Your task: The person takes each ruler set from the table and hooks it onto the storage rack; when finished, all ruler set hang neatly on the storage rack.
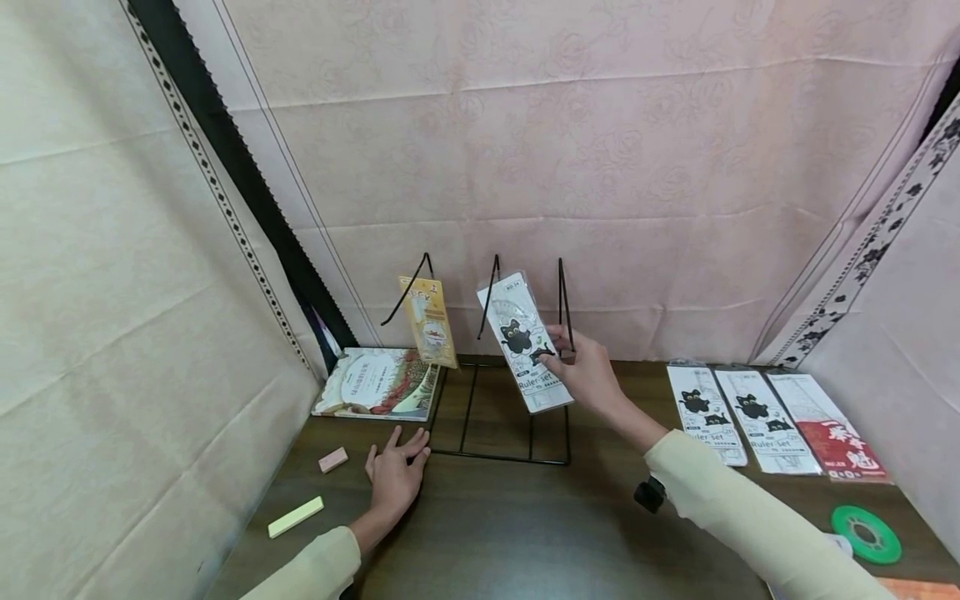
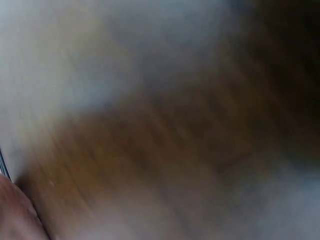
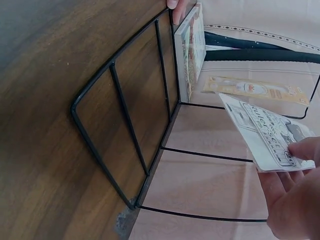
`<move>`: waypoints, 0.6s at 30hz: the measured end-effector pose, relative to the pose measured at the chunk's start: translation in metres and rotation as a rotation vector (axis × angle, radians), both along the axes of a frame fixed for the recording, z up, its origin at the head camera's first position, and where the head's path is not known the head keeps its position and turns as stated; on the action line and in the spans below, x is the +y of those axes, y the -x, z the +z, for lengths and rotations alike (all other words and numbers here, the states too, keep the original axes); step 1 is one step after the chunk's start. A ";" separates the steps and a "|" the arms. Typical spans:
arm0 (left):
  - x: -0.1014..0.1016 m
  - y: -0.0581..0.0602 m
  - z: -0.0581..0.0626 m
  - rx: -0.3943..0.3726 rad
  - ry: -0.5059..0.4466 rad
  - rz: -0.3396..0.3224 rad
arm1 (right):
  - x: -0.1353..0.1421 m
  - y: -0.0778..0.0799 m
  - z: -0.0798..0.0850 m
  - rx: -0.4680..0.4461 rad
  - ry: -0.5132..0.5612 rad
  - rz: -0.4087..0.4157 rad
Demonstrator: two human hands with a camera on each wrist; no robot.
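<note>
My right hand (image 1: 588,371) pinches a white ruler set packet (image 1: 521,337) with a black cat print, thumb in front and fingers behind. The packet tilts near the middle hook (image 1: 491,292) of a black wire display rack (image 1: 495,456). In the right wrist view, the packet (image 3: 265,132) shows its lower end. My left hand (image 1: 397,475) lies low with fingers spread, fingertips at the rack's front left corner. A yellow packet (image 1: 430,323) hangs on the left hook. The left wrist view is mostly blur, with part of the hand (image 2: 17,212) at its corner.
A book (image 1: 382,383) lies at the rack's left. A pink block (image 1: 333,459) and a yellow strip (image 1: 296,517) lie near my left hand. At right are two more ruler set packets (image 1: 705,412), a red-and-white packet (image 1: 832,425) and a green ring (image 1: 866,533). Cloth walls (image 1: 600,150) surround the table.
</note>
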State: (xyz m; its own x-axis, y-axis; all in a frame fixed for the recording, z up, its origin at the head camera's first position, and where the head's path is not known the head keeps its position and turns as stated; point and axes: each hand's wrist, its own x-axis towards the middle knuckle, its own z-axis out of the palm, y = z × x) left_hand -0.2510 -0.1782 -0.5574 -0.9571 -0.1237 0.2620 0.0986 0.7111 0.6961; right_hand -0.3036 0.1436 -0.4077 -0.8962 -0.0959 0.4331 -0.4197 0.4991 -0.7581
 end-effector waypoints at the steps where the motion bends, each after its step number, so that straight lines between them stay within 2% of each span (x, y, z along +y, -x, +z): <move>1: 0.000 0.000 0.000 0.003 -0.001 -0.004 | 0.000 0.001 -0.001 -0.002 0.004 0.000; 10: -0.004 -0.001 -0.002 -0.015 0.007 -0.017 | -0.011 0.013 -0.009 0.024 0.070 0.021; 16: -0.004 -0.001 -0.001 -0.023 0.005 -0.016 | -0.014 0.021 -0.013 -0.013 0.107 0.016; 18: -0.004 0.000 -0.001 -0.019 0.006 -0.020 | -0.016 0.019 -0.006 -0.050 0.135 0.032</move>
